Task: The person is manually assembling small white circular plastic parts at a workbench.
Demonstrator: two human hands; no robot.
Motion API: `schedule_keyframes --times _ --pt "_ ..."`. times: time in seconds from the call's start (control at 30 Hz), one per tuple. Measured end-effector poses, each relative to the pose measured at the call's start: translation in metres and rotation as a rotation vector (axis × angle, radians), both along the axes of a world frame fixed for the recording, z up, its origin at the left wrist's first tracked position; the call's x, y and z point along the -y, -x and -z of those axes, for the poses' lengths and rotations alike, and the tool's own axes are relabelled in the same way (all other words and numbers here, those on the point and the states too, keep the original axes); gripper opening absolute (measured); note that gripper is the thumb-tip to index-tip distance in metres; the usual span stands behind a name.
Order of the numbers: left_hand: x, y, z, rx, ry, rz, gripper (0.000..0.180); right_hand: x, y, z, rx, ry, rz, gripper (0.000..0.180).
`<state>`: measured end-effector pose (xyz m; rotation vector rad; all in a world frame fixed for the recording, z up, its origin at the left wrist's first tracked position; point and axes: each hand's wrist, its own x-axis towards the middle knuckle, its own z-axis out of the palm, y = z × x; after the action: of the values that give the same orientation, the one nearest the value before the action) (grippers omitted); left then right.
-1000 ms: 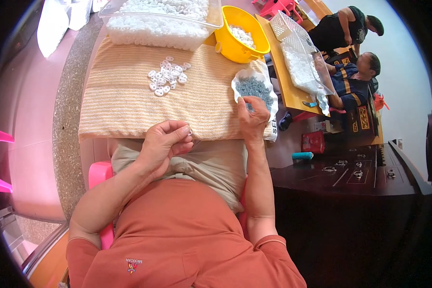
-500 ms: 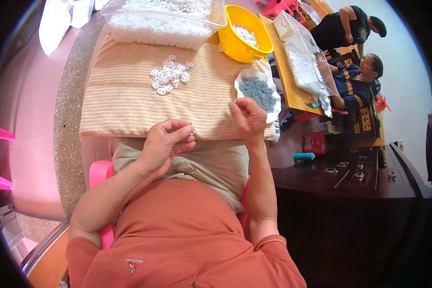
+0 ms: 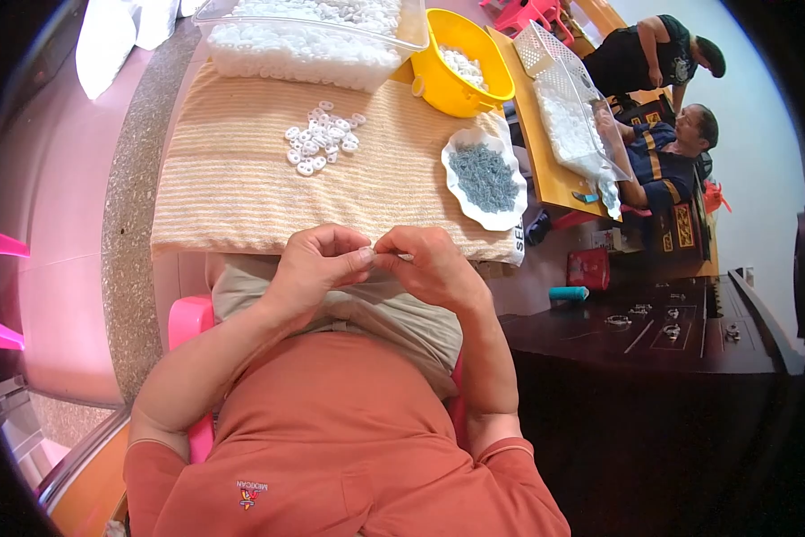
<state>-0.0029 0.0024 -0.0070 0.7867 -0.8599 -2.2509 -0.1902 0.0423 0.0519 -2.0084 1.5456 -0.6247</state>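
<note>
My left hand (image 3: 308, 271) is closed in a pinch on a small white plastic piece (image 3: 366, 253), mostly covered by the fingertips. Fingertip to fingertip with it, my right hand (image 3: 435, 267) is also pinched; whatever it grips is too small to make out. Both hands meet over my lap, at the near edge of a striped towel (image 3: 241, 210). Beyond them lies a loose pile of white oval pieces with holes (image 3: 317, 143). To the right, a white scalloped dish (image 3: 496, 220) holds many tiny grey-blue pieces (image 3: 483, 177).
A clear bin (image 3: 308, 76) full of white pieces stands at the back, beside a yellow tub (image 3: 451, 100) with more. On the right, a person (image 3: 662, 148) sits by another clear bin (image 3: 568, 134); a second person (image 3: 639, 54) stands behind. A dark cabinet (image 3: 590, 336) is nearby.
My right hand has come from beside the dish, leftward and nearer to me, and now meets the left hand's fingertips. The left hand has barely moved and keeps its pinch.
</note>
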Motion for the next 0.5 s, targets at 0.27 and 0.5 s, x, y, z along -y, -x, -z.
schedule_keyframes --times 0.27,0.5 --pt "0.002 -0.002 -0.002 0.064 0.125 0.053 0.012 -0.004 -0.005 -0.011 -0.106 -0.067 -0.017 0.011" --pt "0.004 -0.004 -0.006 0.104 0.178 0.095 0.012 -0.007 -0.006 -0.011 -0.128 -0.065 -0.026 0.012"
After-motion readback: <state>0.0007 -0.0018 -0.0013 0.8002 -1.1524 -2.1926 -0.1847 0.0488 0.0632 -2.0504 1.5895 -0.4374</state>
